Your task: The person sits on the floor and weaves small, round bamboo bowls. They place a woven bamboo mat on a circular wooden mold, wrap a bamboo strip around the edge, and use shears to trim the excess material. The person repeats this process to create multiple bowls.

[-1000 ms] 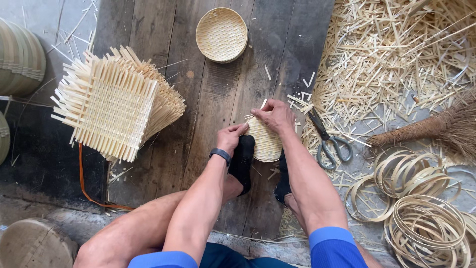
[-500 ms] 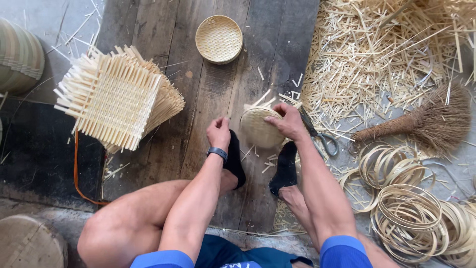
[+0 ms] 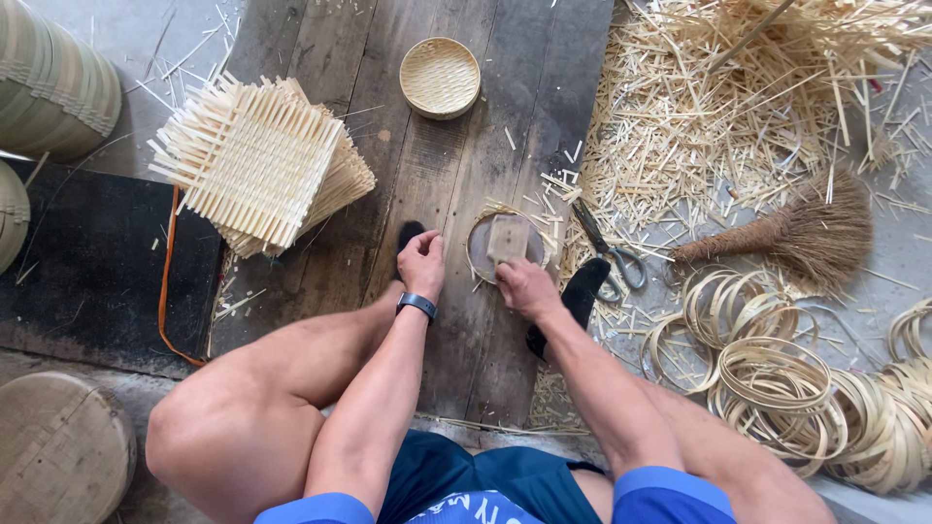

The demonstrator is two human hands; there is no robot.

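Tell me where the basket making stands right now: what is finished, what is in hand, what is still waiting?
Done: one small round woven basket sits finished on the wooden boards. In hand: the right hand touches a round ring with a small block on it; the left hand rests beside it, apparently holding nothing. Waiting: a stack of square woven mats, loose rings, scissors nearby.

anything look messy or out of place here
Mostly the offcuts: loose bamboo slivers are heaped and strewn right of the wooden boards, some spilling onto them beside the scissors. The stacked woven mats sit fanned out askew. Nothing looks broken.
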